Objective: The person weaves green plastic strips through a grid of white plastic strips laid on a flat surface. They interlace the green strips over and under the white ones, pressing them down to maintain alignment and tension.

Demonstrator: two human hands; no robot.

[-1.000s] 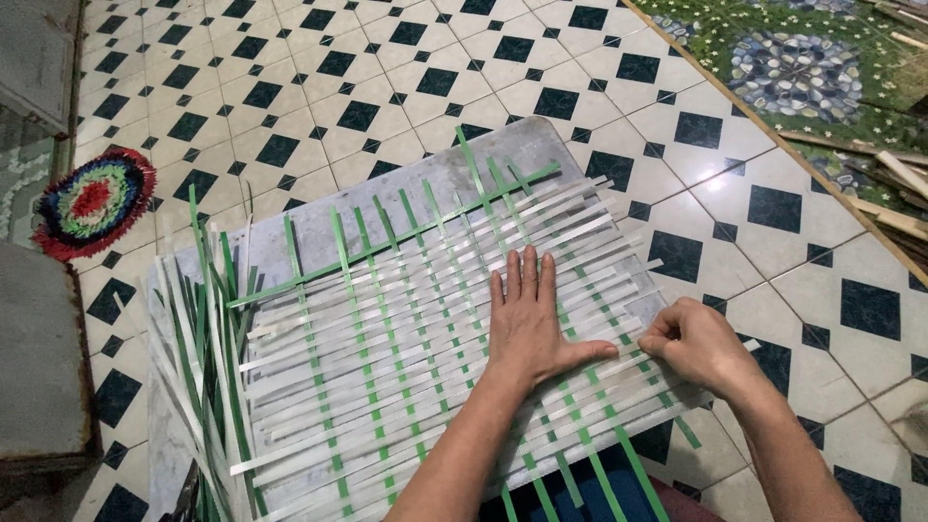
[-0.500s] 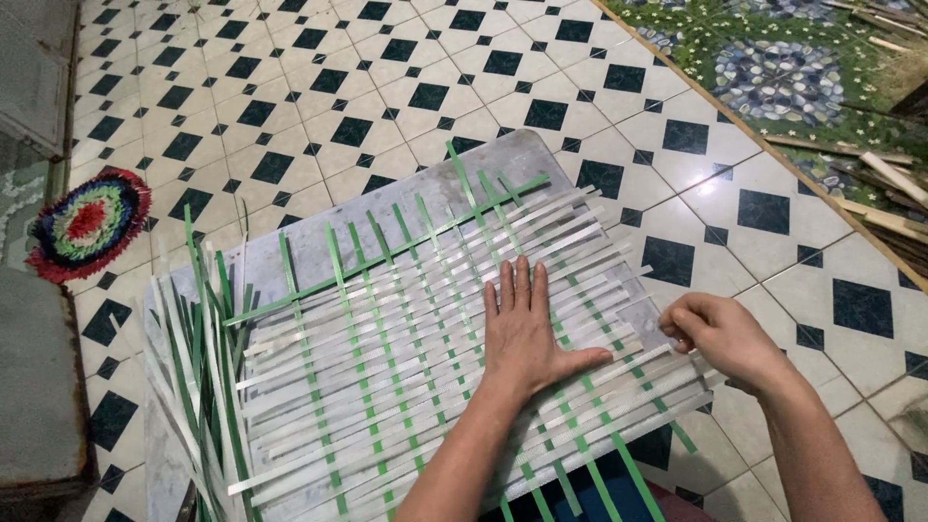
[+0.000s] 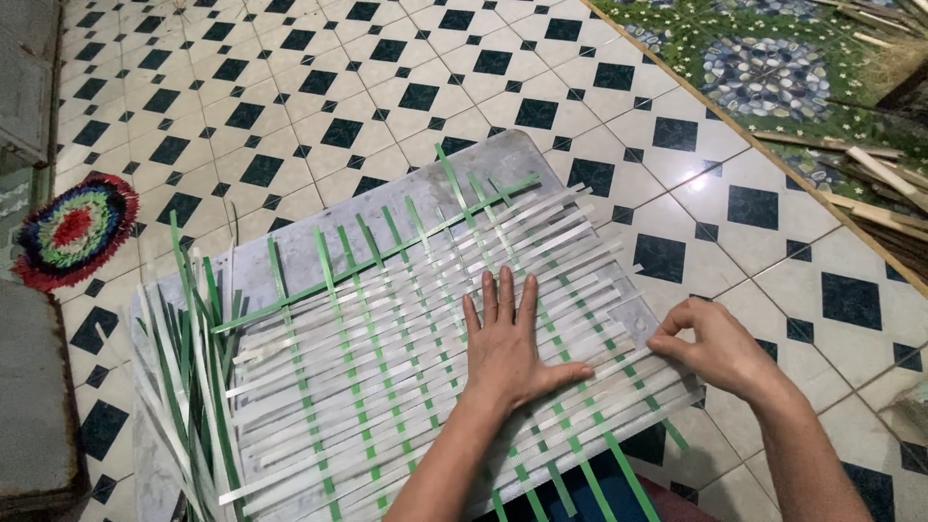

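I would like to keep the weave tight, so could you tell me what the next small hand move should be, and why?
Probably draw the white strip pinched in the right hand snug toward the earlier rows, since the left hand lies flat pinning the mat and the strip's end sits at the edge.

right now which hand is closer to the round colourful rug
Left. The left hand lies flat on the woven strips, on the side toward the rug; the right hand pinches strip ends at the mat's far edge.

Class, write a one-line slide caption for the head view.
Left hand flat on a green-and-white woven strip mat; right hand pinches a white strip's end.
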